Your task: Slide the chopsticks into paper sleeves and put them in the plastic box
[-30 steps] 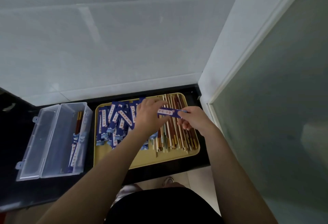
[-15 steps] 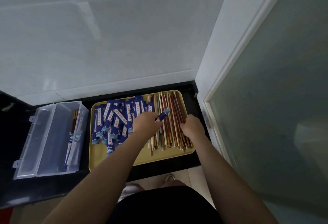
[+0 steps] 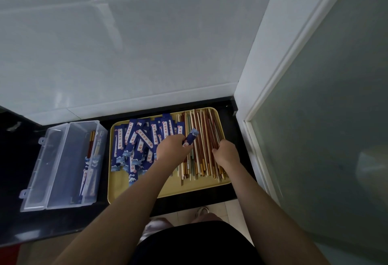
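Lowered sleeve [image 3: 190, 139] apparently points up-right, left hand [image 3: 171, 147].

The single head camera is looking steeply down from above the person's chest, facing a white tiled wall [image 3: 130, 50]. Its wide lens is bending the door frame [image 3: 279, 54] at the right edge. The black counter [image 3: 19, 159] is lying low in the picture, fairly near, with the yellow tray [image 3: 117, 189] just below the middle. Both forearms are reaching up from the bottom edge, so the view is sitting close behind them.
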### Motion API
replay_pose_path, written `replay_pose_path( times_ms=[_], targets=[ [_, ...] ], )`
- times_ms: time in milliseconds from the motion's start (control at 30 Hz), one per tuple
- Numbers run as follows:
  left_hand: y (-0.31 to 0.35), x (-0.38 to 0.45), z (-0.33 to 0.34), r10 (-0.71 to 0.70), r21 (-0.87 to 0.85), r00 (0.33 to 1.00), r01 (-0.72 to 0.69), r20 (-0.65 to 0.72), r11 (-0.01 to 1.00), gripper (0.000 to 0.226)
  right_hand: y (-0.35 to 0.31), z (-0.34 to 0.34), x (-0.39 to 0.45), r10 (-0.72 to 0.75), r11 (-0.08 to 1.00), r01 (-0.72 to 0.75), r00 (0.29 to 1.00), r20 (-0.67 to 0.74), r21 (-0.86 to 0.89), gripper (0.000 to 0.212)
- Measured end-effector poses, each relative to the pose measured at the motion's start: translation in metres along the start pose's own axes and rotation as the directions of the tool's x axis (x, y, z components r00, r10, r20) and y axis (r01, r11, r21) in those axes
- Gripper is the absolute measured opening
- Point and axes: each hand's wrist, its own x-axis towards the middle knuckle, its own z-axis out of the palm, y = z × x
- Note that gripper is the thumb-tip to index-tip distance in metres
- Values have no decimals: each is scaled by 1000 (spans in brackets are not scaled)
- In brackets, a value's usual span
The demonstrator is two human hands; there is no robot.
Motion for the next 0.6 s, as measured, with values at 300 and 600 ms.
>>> replay_pose_path(
  times_ms=[300, 600],
  targets=[
    [-4, -1, -1, -58, -494, 975, 158, 213, 855, 17, -11, -13, -1, -181, 983, 178, 981, 70, 50, 19],
    [-20, -9, -3, -119, -607, 976, 206, 181, 768, 28, -22, -19, -14, -242, 951, 230, 970, 32, 208, 50]
  ],
)
